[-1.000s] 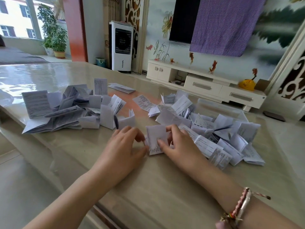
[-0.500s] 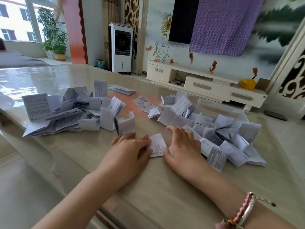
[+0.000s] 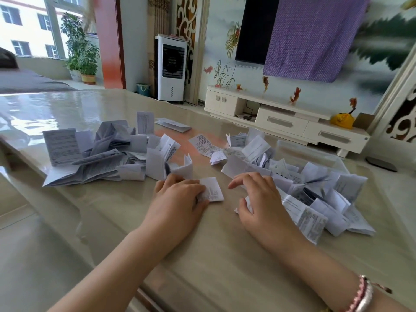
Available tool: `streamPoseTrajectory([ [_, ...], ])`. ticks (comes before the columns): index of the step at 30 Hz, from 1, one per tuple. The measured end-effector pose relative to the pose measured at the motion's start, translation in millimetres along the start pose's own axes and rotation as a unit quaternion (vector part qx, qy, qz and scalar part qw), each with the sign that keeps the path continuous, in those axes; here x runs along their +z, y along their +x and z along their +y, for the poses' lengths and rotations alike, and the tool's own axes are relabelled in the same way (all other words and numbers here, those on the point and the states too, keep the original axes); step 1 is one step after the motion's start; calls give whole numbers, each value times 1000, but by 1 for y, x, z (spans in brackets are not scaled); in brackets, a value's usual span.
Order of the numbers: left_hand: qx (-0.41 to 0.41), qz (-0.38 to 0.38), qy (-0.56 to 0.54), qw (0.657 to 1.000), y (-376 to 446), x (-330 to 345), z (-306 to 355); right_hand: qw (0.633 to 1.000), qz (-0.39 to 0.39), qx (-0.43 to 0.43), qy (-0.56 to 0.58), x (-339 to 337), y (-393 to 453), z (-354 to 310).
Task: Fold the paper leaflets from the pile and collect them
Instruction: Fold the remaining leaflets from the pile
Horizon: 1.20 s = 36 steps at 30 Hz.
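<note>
At the frame's centre, the left hand [image 3: 177,197] pinches a folded leaflet [image 3: 212,190] on the surface [image 3: 213,255] while the right hand [image 3: 258,199] hovers relaxed, empty; likely next: adding it to the right-hand heap [image 3: 315,190].

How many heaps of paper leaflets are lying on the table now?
2. One heap of leaflets lies left of the left hand; the other heap lies on the right, under and beyond the right hand. A few loose leaflets lie apart.

Print on the paper leaflets [image 3: 249,152] is too small to read
</note>
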<state>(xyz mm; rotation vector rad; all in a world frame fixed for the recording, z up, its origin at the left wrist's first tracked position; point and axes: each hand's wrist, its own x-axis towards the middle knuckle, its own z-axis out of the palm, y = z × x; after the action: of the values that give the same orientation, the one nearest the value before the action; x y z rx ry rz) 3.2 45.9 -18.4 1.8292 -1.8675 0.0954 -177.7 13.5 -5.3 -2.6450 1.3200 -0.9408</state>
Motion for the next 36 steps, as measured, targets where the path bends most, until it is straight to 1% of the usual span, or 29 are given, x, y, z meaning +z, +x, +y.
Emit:
streamPoseTrajectory([
  [4,-24,14,-4,1000,12,0,-9,998,-50,-20,-44,1,18,-7],
  [10,-32,38,-18,999,22,0,-15,991,-97,16,-91,14,85,-5],
  [14,-33,38,-16,999,27,-1,-19,984,-162,50,-57,39,136,-4],
  [17,-33,24,-13,999,29,-1,-21,973,-214,67,-56,59,164,-4],
  [19,-31,21,-20,999,30,0,-22,965,-240,84,-62,67,174,-3],
  [21,-32,24,-17,999,32,2,-27,959,-261,105,-46,77,182,0],
  [24,-34,32,-14,999,33,5,-29,950,-284,117,-47,86,185,1],
  [27,-33,37,-13,999,33,6,-27,955,-258,128,-69,83,181,-1],
  [30,-33,41,-13,999,33,4,-25,973,-191,128,-32,66,178,0],
  [33,-28,51,-13,998,31,4,-26,984,-105,120,82,38,171,-5],
  [34,-24,56,-20,998,30,4,-26,981,-79,117,136,25,166,-8],
  [36,-17,58,-34,998,28,4,-27,965,-55,105,233,3,148,-12],
])
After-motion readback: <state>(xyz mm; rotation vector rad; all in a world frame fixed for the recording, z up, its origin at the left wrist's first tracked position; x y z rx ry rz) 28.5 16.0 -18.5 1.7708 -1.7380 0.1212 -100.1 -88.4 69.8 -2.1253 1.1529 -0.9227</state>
